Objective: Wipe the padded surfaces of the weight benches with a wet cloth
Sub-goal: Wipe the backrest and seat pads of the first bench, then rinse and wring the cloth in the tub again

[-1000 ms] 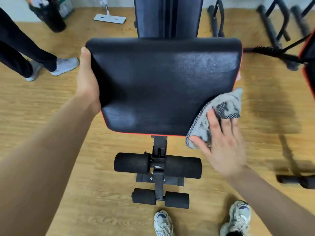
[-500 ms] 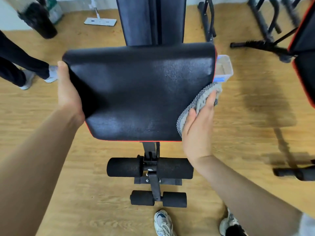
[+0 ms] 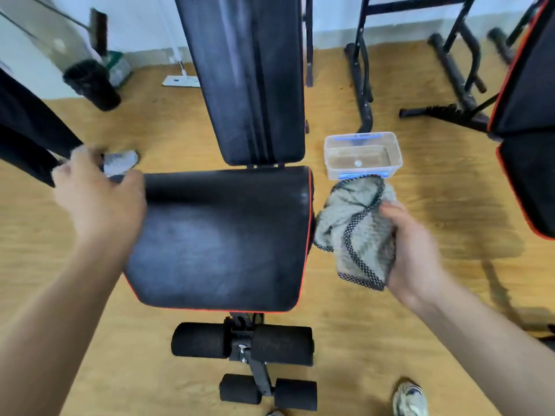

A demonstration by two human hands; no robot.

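The black seat pad (image 3: 222, 241) with red piping lies in the middle, below the upright black backrest (image 3: 249, 79). My left hand (image 3: 99, 199), blurred, is closed over the pad's far left corner, thumb on its top edge. My right hand (image 3: 414, 253) holds the bunched grey cloth (image 3: 354, 232) with dotted trim in the air just off the pad's right side, not touching it. A clear plastic container (image 3: 396, 157) holding water stands on the floor just beyond the cloth.
Foam leg rollers (image 3: 282, 345) sit below the seat. A second black bench (image 3: 528, 115) stands at the right edge, with black metal frames (image 3: 363, 85) behind. Another person's leg (image 3: 27, 136) and shoe (image 3: 120, 162) are at the left, near a black bin (image 3: 90, 84) and a mop (image 3: 180, 81).
My right hand has come off the pad's right edge with the cloth and now holds it beside the bench. My left hand slid up to the far left corner. The view tilted up.
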